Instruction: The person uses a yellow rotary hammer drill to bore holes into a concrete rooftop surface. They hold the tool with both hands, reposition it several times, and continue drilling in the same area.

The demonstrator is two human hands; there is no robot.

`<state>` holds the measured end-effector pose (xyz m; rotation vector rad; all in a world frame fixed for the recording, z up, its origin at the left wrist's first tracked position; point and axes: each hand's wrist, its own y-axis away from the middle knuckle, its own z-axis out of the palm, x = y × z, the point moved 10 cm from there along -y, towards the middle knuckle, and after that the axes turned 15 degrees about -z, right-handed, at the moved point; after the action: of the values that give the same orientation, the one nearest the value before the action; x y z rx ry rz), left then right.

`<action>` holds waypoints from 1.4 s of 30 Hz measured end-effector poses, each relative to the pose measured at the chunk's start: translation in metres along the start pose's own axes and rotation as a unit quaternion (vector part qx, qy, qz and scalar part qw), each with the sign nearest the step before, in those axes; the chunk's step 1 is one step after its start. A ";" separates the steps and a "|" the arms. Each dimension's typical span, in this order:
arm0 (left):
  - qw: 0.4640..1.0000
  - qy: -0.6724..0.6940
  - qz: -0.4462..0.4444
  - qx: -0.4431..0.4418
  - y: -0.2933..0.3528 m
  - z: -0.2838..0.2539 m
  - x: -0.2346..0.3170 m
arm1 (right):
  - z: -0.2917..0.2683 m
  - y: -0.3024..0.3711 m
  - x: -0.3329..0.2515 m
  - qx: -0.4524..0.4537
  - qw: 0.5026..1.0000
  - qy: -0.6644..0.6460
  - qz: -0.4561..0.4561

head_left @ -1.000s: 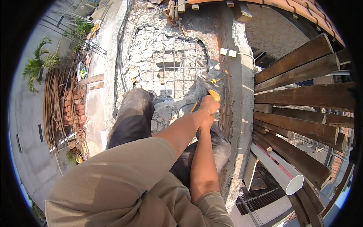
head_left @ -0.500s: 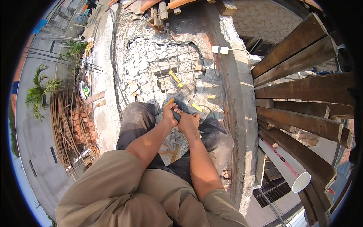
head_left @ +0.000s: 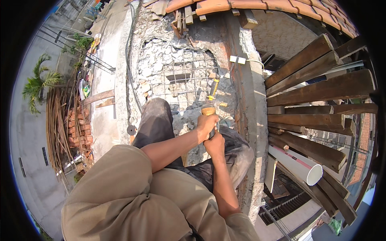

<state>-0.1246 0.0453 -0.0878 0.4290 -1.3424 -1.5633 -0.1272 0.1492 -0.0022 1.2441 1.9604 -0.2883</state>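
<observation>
Both my hands are closed on a power tool that looks like a demolition hammer (head_left: 213,89), with a yellow-and-black part at its front. My left hand (head_left: 207,125) wraps round it just behind a tan, rounded part. Nearer to me, my right hand (head_left: 216,144) grips the dark rear handle. My hands hide much of the tool, and its tip cannot be made out. Beyond it lies broken concrete rubble (head_left: 155,56) with a bared steel bar grid (head_left: 191,66). A dark hole (head_left: 179,77) shows through the grid. My bent knees stand either side of my hands.
A concrete ledge (head_left: 259,120) runs along the right, with wooden beams (head_left: 317,90) and a white pipe (head_left: 295,162) past it. A white box with a cable (head_left: 237,60) sits on the ledge. Roof tiles (head_left: 241,5) lie ahead; a black cable (head_left: 128,60) runs along the left.
The tool and both hands have moved to the right. It has turned from pointing forward-left to pointing forward and slightly right. My view has shifted, showing more of the roof tiles.
</observation>
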 end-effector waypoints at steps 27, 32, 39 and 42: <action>0.994 -0.095 0.044 0.007 0.061 -0.045 -0.037 | 0.023 0.085 -0.017 0.001 0.993 -0.112 0.048; 0.992 -0.122 0.023 0.000 0.050 -0.047 -0.040 | 0.024 0.079 -0.018 -0.004 0.998 -0.061 0.026; 0.984 -0.138 0.003 -0.110 0.053 -0.030 -0.037 | 0.026 0.076 -0.003 0.010 0.990 -0.117 0.076; 0.963 -0.205 -0.063 -0.166 0.058 -0.019 -0.041 | 0.024 0.071 0.009 0.027 0.979 -0.174 0.101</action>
<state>-0.0657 0.0751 -0.0556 -0.0226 -1.3376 -2.0199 -0.0575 0.1767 -0.0105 1.3175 1.5261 -0.4280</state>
